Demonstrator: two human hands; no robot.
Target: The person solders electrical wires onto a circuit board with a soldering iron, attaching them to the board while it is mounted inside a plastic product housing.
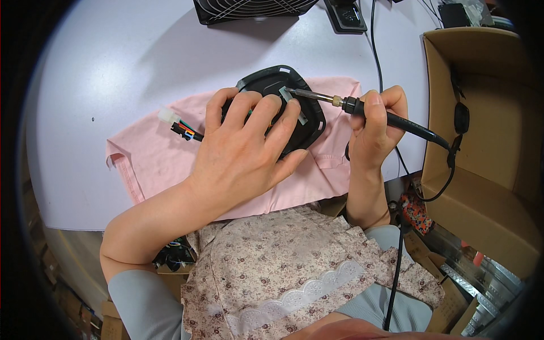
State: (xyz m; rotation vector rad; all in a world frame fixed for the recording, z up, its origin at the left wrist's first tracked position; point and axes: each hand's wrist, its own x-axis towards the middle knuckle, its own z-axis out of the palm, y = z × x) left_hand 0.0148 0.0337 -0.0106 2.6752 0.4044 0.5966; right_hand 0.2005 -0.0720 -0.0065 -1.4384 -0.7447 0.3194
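Observation:
A black plastic housing (313, 129) with rounded corners lies on a pink cloth (153, 164). My left hand (241, 139) spans it with bent fingers, gripping it against the cloth; much of the housing is hidden beneath. Inside it is a narrow grey strip (301, 118), partly covered by my index fingertip. In my right hand (378, 126) is a soldering iron (356, 106), held like a pen. Its metal tip reaches the strip's upper end; whether it touches cannot be made out. Left of the housing, coloured wires end in a white connector (168, 115) and a black connector (182, 131).
A black fan with a wire guard (255, 7) stands at the table's far side, beside a small black tray (345, 17). An open cardboard box (481, 175) takes up the right. The iron's black cord (399, 238) hangs near my right arm.

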